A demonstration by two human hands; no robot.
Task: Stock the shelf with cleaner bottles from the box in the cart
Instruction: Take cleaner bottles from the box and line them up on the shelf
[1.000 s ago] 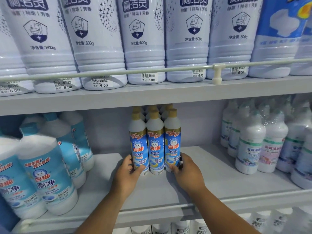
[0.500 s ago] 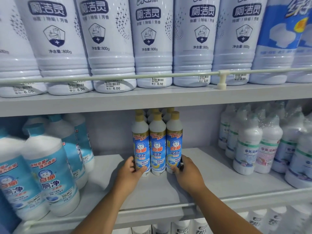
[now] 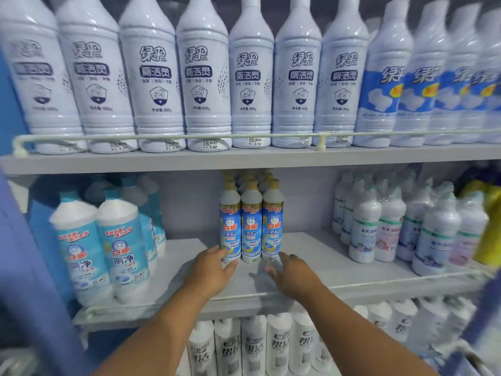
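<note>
- Three slim cleaner bottles (image 3: 251,223) with gold caps and blue labels stand upright in a tight front row on the middle shelf (image 3: 311,256), with more of the same kind lined up behind them.
- Left hand (image 3: 210,270) sits at the foot of the leftmost bottle, its fingers (image 3: 214,251) loosely spread and touching the bottle's lower left side without closing round it.
- Right hand (image 3: 294,275) hovers low over the shelf just beside the rightmost bottle; its fingers (image 3: 284,257) are straight and apart, holding nothing, and I cannot tell whether they touch the bottle.
- Left of this group, on the same shelf, stand fatter white bottles with teal caps (image 3: 100,248).
- Over to the right sit shrink-wrapped white bottles with green and pink labels (image 3: 379,226).
- On the upper shelf (image 3: 244,158), a long row of tall pale bottles (image 3: 206,77) stands behind a white guard rail (image 3: 189,136).
- Below, white bottles with dark lettering (image 3: 254,346) fill the bottom level.
</note>
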